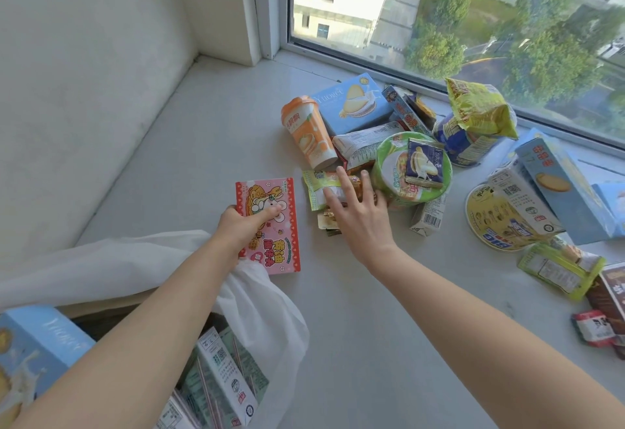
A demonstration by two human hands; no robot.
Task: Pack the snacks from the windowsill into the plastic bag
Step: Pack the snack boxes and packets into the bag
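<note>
My left hand [245,225] grips a pink snack box [270,222] by its left edge, thumb across its face, just above the mouth of the white plastic bag [270,320]. The bag lies at the lower left and holds several cartons [220,371] and a blue biscuit box [33,354]. My right hand [358,215] is spread open, fingers straight, over small green and orange packets [321,188] beside a green noodle bowl [412,171]. Whether it touches them I cannot tell. An orange cup [307,131] lies on its side behind.
Many snacks crowd the windowsill [203,144] along the window: blue biscuit boxes [351,100], a yellow-green packet [480,107], a yellow noodle bowl [497,222], cartons [427,217] and small packs [561,269] at the right edge. A white wall [84,90] closes the left side.
</note>
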